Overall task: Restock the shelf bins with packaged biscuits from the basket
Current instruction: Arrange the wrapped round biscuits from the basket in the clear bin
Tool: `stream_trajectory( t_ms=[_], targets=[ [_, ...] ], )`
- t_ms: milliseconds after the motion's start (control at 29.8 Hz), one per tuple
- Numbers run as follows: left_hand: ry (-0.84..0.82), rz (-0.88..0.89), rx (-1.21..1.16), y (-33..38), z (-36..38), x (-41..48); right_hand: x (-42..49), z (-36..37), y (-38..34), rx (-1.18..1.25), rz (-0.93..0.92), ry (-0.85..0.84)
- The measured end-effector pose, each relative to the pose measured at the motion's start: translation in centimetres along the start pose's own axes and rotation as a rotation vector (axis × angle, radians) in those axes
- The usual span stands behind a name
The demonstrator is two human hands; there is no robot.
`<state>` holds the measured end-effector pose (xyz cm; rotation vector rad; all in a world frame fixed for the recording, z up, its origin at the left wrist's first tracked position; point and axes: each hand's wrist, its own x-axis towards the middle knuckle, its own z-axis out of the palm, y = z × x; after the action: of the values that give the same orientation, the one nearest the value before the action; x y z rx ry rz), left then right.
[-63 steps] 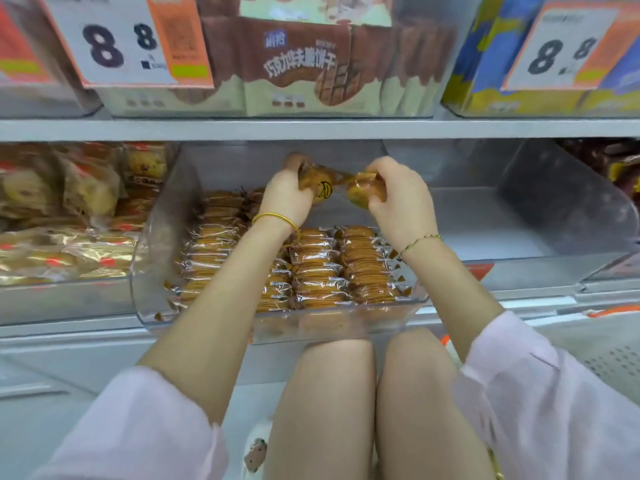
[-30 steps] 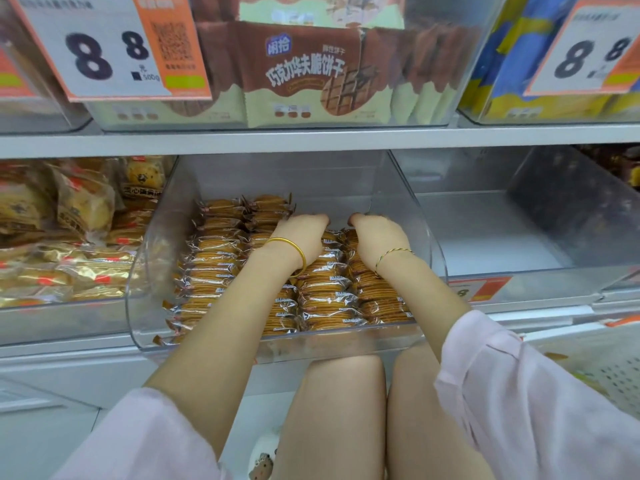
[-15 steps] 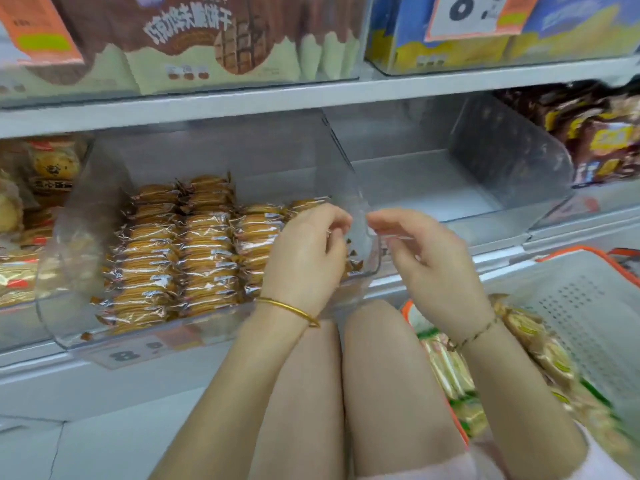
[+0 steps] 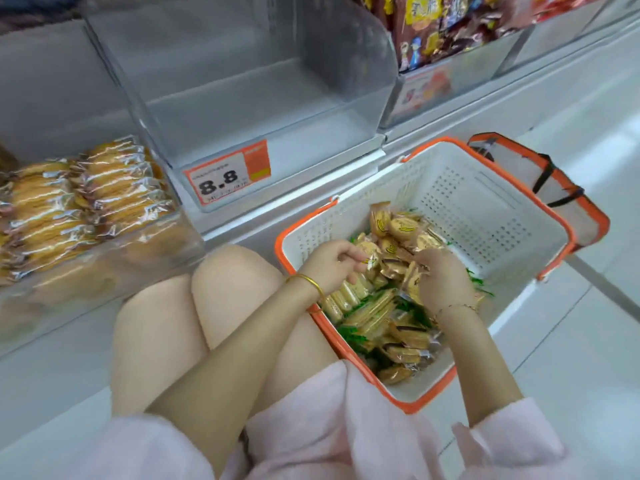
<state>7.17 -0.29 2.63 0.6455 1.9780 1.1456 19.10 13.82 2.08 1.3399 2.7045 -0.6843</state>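
Both hands have left the shelf bin and now dig in the basket [image 4: 485, 216] on the floor. The left hand [image 4: 330, 265] pinches a biscuit pack [image 4: 369, 259]; the right hand [image 4: 441, 278] closes on others in the pile [image 4: 398, 306]. The filled bin [image 4: 104, 237] sits at left, an empty bin [image 4: 277, 109] beside it: another load is starting.

orange-and-white price tag [image 4: 227, 178] reading 8.8, fixed to front edge of shelf; brown and red snack bags [image 4: 446, 22] stacked in upper-right compartment; second orange-framed carrier [image 4: 540, 188] just beyond, on pale tiled floor [image 4: 571, 341]; gold bangle [image 4: 306, 282]; pink garment [image 4: 329, 427] at bottom.
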Motion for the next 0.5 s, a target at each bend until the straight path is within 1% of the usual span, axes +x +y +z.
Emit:
stream_trajectory(
  t_ms=[67, 134, 201, 268, 369, 503],
  targets=[
    [-0.023, -0.027, 0.030, -0.4, 0.5, 0.5, 0.4, 0.5, 1.3, -0.145, 0.051, 0.024],
    [-0.033, -0.045, 0.028, -0.6, 0.7, 0.9, 1.1, 1.5, 2.3, -0.260, 0.120, -0.025],
    [-0.019, -0.069, 0.026, -0.8, 0.6, 1.1, 1.6, 3.0, 3.1, -0.253, 0.183, -0.122],
    [-0.014, -0.088, 0.032, -1.1, 0.6, 1.3, 1.8, 4.9, 3.6, -0.247, 0.206, -0.172],
    [-0.013, -0.109, 0.040, -1.2, 0.7, 1.4, 1.5, 6.7, 3.8, -0.372, 0.221, -0.112],
    [-0.015, -0.124, 0.035, -1.1, 0.7, 1.4, 1.4, 6.5, 3.6, -0.333, 0.221, -0.051]
  ],
)
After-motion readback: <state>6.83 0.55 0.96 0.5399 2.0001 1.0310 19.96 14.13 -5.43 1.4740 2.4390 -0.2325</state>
